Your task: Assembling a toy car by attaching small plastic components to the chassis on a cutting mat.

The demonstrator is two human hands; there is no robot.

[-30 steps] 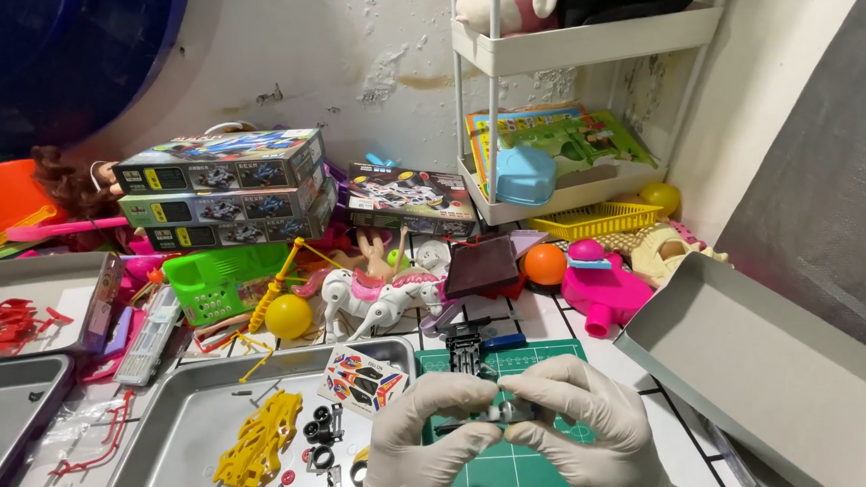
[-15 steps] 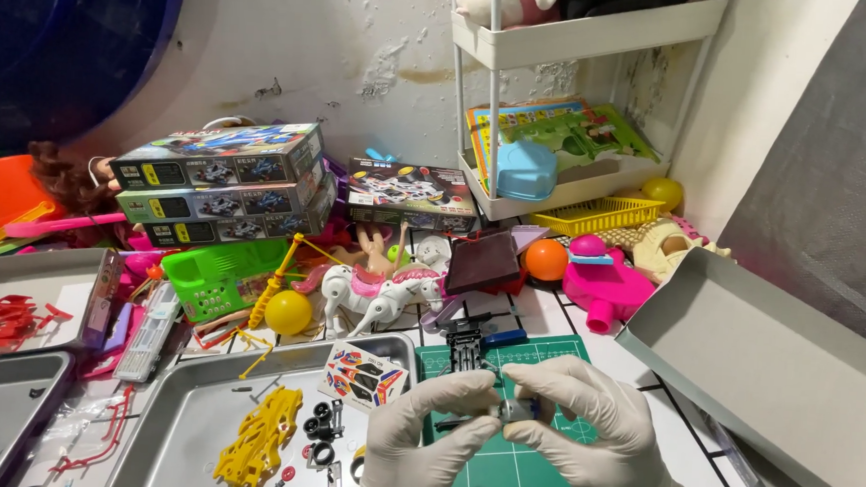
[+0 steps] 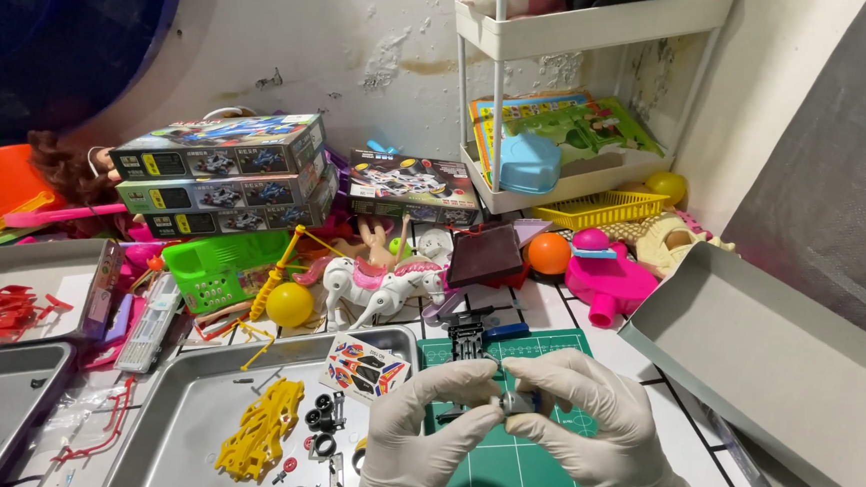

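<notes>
Gloved hands pinch a small grey part over a cluttered toy bench.

The left hand (image 3: 422,428) and right hand (image 3: 582,428) meet above the green cutting mat (image 3: 499,478), fingertips pressed on what looks like a tiny motor (image 3: 515,403). A metal tray (image 3: 172,408) sits left; stacked boxes (image 3: 222,170) stand against the peeling wall (image 3: 365,49).

A white plaster wall (image 3: 364,59) with flaking, stained patches stands behind a white-tiled table (image 3: 685,460). A white tiered shelf rack (image 3: 586,27) stands against it at right, beside a dark grey panel (image 3: 836,198). Light is even and bright.
</notes>
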